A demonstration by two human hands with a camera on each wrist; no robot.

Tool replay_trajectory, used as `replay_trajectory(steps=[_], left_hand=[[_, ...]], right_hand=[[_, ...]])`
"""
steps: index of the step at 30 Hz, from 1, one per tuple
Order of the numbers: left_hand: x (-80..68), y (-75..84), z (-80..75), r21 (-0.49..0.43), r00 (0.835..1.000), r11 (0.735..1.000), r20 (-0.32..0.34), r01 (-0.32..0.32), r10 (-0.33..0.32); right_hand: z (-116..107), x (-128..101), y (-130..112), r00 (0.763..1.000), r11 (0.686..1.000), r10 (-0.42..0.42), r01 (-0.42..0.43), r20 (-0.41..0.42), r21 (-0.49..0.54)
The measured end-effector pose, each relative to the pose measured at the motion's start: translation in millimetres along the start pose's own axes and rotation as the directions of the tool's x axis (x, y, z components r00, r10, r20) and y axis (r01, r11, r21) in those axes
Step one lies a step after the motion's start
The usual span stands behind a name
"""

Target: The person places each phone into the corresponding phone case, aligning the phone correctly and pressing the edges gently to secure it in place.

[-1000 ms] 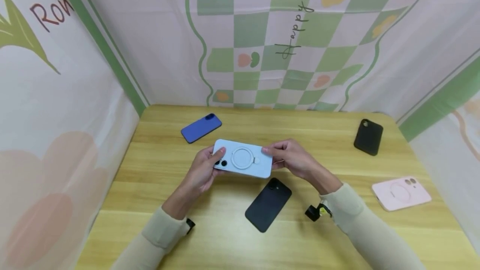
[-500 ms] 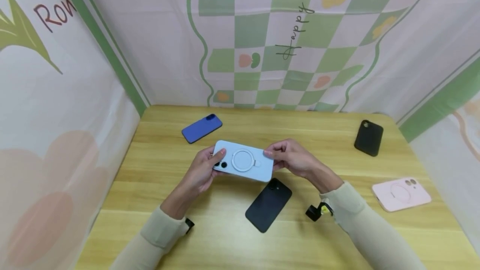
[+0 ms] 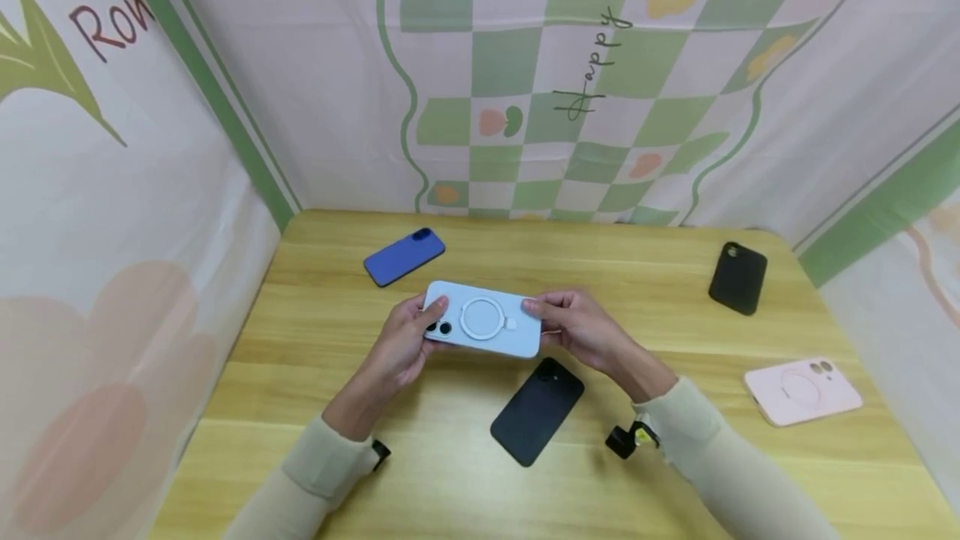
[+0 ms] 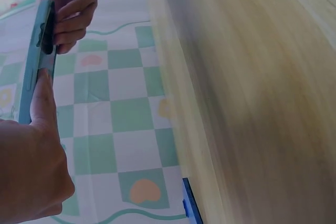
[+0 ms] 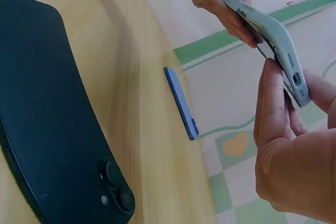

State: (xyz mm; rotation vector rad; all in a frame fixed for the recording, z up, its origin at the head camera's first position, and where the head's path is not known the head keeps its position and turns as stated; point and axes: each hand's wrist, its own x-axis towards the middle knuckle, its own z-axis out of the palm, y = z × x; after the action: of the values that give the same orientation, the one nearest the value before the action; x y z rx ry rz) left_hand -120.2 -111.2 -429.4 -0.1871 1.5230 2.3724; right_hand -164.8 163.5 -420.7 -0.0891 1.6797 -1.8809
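A light blue phone case (image 3: 525,336) with a ring on its back and camera openings at the left is held level above the table. My left hand (image 3: 397,344) grips its camera end, thumb on the back. The opposite end is pinched by my right hand (image 3: 588,332), thumb on the back and fingers underneath. In the right wrist view the case (image 5: 287,45) looks bent, and a dark, thin edge shows inside it; how far a phone sits in it I cannot tell. Below the hands lies a black phone (image 3: 537,412), camera end toward the back.
A blue phone (image 3: 405,257) lies at the back left of the wooden table (image 3: 450,482). On the right are a black phone case (image 3: 738,277) and, nearer, a pink phone case (image 3: 802,392). Patterned cloth (image 3: 502,57) hangs behind and at both sides.
My right hand and wrist have shifted slightly, and the right end of the blue case dipped, then rose again. Both hands keep their hold; the other phones and cases stay put.
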Motion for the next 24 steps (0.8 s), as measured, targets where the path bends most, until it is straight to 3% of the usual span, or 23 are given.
replay_trajectory(steps=[7, 24], left_hand=[[0.9, -0.1, -2.2, -0.021, 0.999, 1.0, -0.047, -0.006, 0.005], [2.5, -2.2, -2.4, -0.051, 0.999, 0.999, -0.04, -0.002, 0.0]], right_hand=[[4, -4, 5, 0.999, 1.0, 0.008, -0.009, 0.033, 0.013], [5, -11, 10, 0.999, 1.0, -0.005, 0.005, 0.042, -0.001]])
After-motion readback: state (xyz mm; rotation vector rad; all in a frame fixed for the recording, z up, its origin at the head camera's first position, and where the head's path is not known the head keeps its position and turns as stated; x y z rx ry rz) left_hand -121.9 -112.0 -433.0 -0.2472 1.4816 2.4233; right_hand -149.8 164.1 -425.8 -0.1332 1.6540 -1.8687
